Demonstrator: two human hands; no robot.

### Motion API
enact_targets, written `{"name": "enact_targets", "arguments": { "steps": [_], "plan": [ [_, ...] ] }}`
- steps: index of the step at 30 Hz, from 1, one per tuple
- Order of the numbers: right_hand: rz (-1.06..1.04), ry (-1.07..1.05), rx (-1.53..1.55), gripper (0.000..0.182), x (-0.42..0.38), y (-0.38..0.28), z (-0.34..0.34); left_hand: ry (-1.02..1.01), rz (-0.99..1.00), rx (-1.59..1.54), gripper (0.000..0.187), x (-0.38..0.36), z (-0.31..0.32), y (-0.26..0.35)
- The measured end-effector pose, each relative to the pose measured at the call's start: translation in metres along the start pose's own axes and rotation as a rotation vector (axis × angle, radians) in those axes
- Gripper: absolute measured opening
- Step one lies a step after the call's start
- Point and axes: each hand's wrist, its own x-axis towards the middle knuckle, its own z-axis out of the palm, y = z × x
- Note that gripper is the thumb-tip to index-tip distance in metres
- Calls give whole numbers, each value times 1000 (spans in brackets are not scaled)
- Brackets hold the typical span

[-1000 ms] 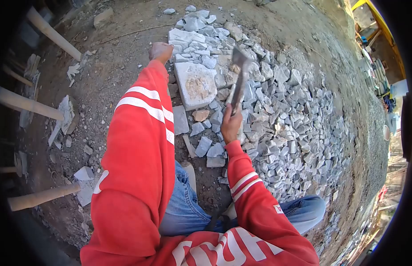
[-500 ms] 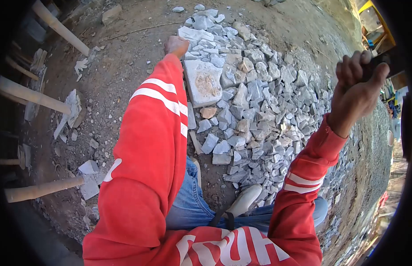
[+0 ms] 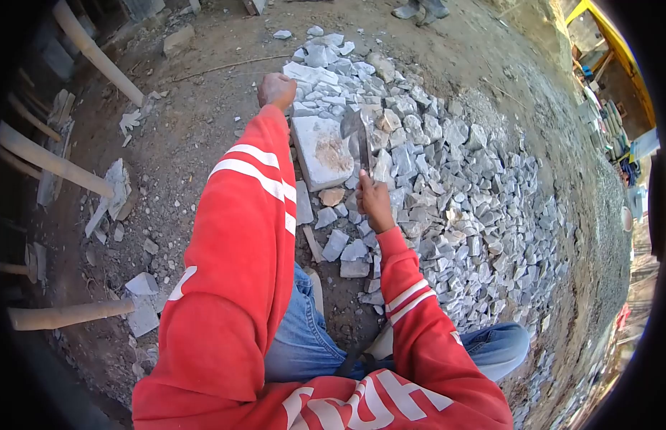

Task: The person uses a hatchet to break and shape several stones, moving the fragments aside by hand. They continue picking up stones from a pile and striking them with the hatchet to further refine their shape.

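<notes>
My right hand [image 3: 376, 203] is wrapped round the dark handle of a hammer [image 3: 362, 143]. Motion smears the hammer's head, which is over the right edge of a flat stone slab [image 3: 311, 159] with a brownish patch on top. My left hand [image 3: 277, 91] is closed, at the left edge of the broken stones, beside a pale flat stone [image 3: 311, 74]. Its fingertips are hidden, so I cannot make out what they hold. Grey broken stones [image 3: 455, 208] are heaped to the right of the slab.
Several wooden poles [image 3: 68, 314] come in from the left, with stone chunks [image 3: 141, 304] at their ends. My bent knee [image 3: 501, 347] lies beside the heap. A person's shoes [image 3: 420, 10] show at the top. A yellow frame [image 3: 620, 57] stands at the upper right.
My right hand has swung the hammer from raised at the far right down and left to the slab. The left hand has shifted slightly down in view. Another person's shoes have come into view.
</notes>
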Motion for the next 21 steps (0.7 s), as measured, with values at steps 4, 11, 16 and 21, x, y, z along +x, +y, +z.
{"name": "enact_targets", "arguments": {
  "steps": [4,11,16,21],
  "plan": [
    [-372,-21,65,45,-52,-129,-39,-13,-58,-20,25,17,5,-5],
    [-1532,302,119,35,-104,-374,-109,12,-68,-21,22,10,13,-4],
    [-1172,395,368,33,-49,-228,-53,-38,-104,-120,26,12,26,-7],
    [-324,202,-889,43,16,139,-16,-42,88,28,23,-5,18,25]
  ]
}}
